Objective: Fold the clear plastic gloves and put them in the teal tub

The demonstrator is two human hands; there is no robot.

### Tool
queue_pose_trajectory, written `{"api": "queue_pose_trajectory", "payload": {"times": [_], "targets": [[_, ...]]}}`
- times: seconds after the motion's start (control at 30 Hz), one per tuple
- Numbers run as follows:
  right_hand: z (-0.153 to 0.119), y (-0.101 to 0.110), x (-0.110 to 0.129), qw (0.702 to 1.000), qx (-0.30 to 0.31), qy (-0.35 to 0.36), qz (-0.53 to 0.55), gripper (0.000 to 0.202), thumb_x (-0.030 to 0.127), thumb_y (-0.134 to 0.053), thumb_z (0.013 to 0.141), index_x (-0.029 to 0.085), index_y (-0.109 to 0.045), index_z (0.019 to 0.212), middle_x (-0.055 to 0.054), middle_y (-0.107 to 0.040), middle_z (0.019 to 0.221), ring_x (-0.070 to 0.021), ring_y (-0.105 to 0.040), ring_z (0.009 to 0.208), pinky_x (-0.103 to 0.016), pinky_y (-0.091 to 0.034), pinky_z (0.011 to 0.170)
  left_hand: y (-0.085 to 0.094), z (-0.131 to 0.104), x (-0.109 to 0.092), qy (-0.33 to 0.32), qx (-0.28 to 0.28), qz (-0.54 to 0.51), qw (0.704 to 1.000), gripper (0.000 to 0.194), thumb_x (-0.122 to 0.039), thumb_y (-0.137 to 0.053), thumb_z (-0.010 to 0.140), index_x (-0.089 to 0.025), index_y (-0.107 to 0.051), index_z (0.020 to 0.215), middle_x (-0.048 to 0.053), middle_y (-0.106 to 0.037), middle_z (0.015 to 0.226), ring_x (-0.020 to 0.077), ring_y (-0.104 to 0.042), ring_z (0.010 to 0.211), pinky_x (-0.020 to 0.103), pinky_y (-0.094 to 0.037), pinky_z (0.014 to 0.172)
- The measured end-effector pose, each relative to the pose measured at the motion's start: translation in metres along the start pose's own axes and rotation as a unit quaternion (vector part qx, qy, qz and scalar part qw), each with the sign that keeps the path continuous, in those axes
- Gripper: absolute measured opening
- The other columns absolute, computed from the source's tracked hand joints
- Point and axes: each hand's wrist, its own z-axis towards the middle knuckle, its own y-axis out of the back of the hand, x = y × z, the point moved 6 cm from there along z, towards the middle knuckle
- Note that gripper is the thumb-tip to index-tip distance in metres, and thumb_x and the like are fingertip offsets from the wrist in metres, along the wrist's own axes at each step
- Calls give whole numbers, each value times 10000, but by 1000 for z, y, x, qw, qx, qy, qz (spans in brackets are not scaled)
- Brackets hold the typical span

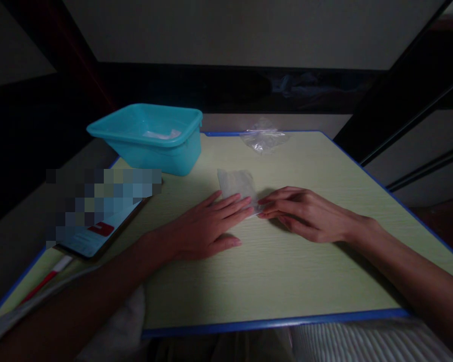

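Fingertips meet on the small clear bag (237, 185): your left hand (207, 226) lies flat, pinning its near edge, and your right hand (304, 213) pinches the corner. Teal tub (151, 138) sits at ten o'clock on the tabletop (287, 271), crumpled plastic (262, 137) at twelve.

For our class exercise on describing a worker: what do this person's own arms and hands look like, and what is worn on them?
Both forearms are bare up to the frame edge. The left hand and right hand wear no gloves, and no rings, watch or bracelet show in the dim light. The fingers are slim. No sleeve is clearly seen on either arm.
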Motion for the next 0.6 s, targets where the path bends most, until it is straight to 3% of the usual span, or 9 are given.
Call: {"api": "queue_pose_trajectory", "payload": {"times": [0.43, 0.6], "targets": [[0, 1, 0, 1000, -7, 7, -15, 266, 111, -369, 841, 104, -590, 989, -125, -651, 960, -201, -578, 937, -383, -469, 832, -1, -6, 3, -12, -14, 7, 1000, 585, -433, -322, 937, -179, -163, 1439, 90, -147, 1524, 232, -103, 1402, 448, -116, 1104], [-5, 10, 1, 998, -59, 32, -17, 263, 103, -369, 848, 119, -603, 966, -108, -670, 938, -183, -596, 952, -355, -477, 842, 0, -7, 2, -15, -16, 2, 1000, 585, -425, -340, 934, -167, -184, 1434, 97, -154, 1521, 239, -116, 1400, 458, -114, 1104]]}}
